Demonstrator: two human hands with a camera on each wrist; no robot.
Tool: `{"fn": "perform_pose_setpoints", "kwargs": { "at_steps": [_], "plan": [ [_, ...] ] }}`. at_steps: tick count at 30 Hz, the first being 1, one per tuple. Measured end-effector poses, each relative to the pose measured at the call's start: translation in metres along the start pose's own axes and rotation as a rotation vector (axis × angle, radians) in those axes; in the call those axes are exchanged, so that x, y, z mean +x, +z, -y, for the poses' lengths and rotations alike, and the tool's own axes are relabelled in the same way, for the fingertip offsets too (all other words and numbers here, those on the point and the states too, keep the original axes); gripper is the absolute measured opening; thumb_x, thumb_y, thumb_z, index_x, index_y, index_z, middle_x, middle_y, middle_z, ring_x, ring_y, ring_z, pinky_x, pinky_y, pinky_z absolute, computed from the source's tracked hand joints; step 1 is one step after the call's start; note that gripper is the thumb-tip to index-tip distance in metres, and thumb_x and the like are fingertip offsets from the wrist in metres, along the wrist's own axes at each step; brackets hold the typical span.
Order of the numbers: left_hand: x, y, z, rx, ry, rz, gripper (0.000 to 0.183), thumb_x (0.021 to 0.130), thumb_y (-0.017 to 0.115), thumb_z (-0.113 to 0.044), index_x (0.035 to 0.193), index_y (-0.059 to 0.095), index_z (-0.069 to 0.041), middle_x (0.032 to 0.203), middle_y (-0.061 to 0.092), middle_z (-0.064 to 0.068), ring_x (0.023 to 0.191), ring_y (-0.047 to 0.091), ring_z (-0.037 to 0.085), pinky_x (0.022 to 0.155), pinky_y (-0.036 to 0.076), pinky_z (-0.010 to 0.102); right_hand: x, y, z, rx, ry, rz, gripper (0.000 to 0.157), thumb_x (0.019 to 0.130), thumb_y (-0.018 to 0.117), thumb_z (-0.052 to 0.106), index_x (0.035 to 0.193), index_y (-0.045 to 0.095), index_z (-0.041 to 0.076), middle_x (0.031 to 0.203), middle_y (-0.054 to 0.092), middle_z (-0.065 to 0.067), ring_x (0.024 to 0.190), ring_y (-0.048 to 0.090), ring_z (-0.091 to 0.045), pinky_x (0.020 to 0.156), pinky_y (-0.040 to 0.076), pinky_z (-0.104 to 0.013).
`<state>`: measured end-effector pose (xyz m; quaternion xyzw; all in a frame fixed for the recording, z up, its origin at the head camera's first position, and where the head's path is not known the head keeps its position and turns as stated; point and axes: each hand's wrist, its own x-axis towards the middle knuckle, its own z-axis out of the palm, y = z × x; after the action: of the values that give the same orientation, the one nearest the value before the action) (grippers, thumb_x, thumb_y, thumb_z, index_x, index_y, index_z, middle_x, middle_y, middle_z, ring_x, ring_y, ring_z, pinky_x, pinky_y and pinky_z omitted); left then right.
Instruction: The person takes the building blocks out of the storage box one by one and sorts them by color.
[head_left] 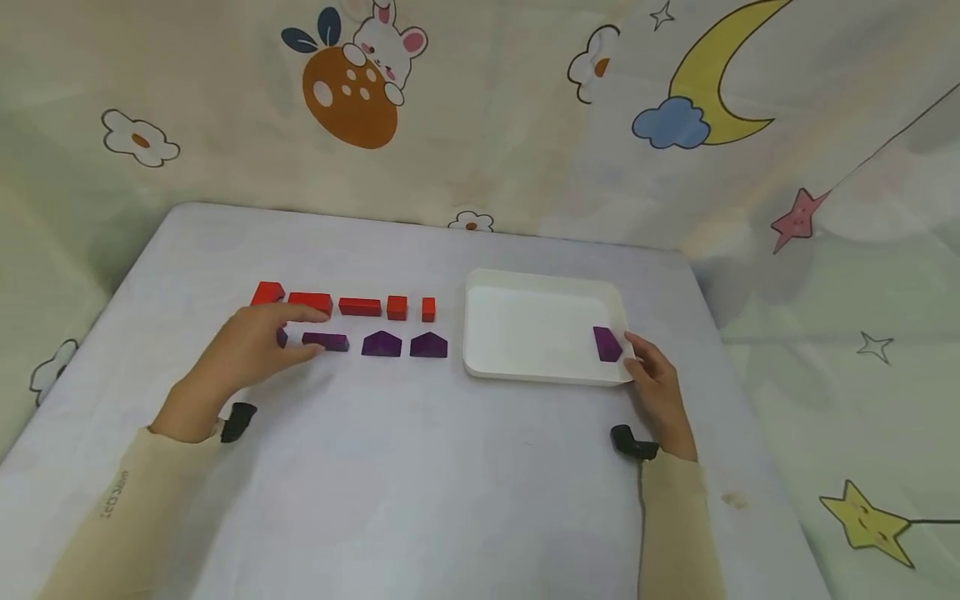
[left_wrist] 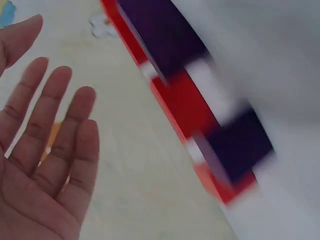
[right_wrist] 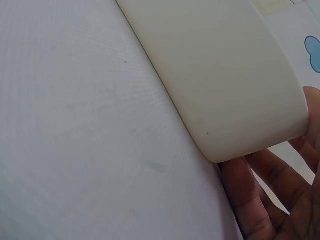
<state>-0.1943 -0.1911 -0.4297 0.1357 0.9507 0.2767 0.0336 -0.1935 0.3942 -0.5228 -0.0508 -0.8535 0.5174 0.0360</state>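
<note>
My left hand (head_left: 247, 346) hovers at the left end of the block rows, thumb and fingers spread apart around a purple bar block (head_left: 327, 342) in the head view. The left wrist view shows its fingers (left_wrist: 60, 120) extended with nothing between them. Another purple block (head_left: 282, 337) peeks out from behind this hand. Two purple blocks with peaked tops (head_left: 382, 345) stand farther right in that row. My right hand (head_left: 662, 392) grips the right end of a white tray (head_left: 525, 329), thumb at the rim. Inside the tray, by that end, lies a purple five-sided block (head_left: 607, 344).
Behind the purple row runs a row of several red blocks (head_left: 360, 307), the leftmost partly sloped. A white cloth covers the table (head_left: 465, 483). A patterned curtain (head_left: 487, 125) hangs behind the table's far edge.
</note>
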Motion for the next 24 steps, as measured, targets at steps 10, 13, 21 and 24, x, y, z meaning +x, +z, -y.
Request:
{"fn": "perform_pose_setpoints", "kwargs": {
  "at_steps": [10,13,21,24],
  "plan": [
    [0.053,0.064,-0.077,-0.264,0.285,0.069,0.039,0.092,0.088,-0.010,0.130,0.079,-0.010,0.130,0.077,0.008,0.127,0.068,0.035,0.107,0.055,0.059,0.002,0.002,0.003,0.004,-0.011,-0.003,0.048,0.110,0.056,0.003,0.158,0.052,0.000,0.153,0.055,-0.029,0.104,0.057,0.002,0.090,0.045,-0.008],
    [0.069,0.082,-0.097,-0.353,0.369,0.103,0.038,0.091,0.087,-0.009,0.128,0.079,-0.009,0.128,0.078,0.007,0.125,0.069,0.036,0.106,0.055,0.058,0.003,0.002,0.003,-0.003,-0.024,-0.007,0.047,0.110,0.057,0.003,0.157,0.053,-0.001,0.152,0.056,-0.029,0.103,0.057,0.002,0.090,0.045,-0.008],
    [0.110,0.127,-0.151,-0.484,0.517,0.238,0.033,0.096,0.084,-0.012,0.129,0.079,-0.010,0.128,0.078,0.006,0.124,0.068,0.033,0.109,0.053,0.051,0.004,0.001,0.001,-0.004,-0.043,-0.012,0.046,0.110,0.056,0.002,0.156,0.053,-0.003,0.148,0.057,-0.032,0.106,0.058,-0.005,0.090,0.047,-0.009],
    [0.127,0.143,-0.170,-0.526,0.543,0.310,0.033,0.098,0.081,-0.012,0.131,0.078,-0.009,0.132,0.076,0.009,0.126,0.068,0.030,0.112,0.052,0.046,0.002,0.000,0.001,-0.008,-0.026,-0.013,0.046,0.111,0.056,0.004,0.157,0.053,0.000,0.150,0.057,-0.030,0.109,0.058,-0.013,0.089,0.046,-0.009]
  ]
}}
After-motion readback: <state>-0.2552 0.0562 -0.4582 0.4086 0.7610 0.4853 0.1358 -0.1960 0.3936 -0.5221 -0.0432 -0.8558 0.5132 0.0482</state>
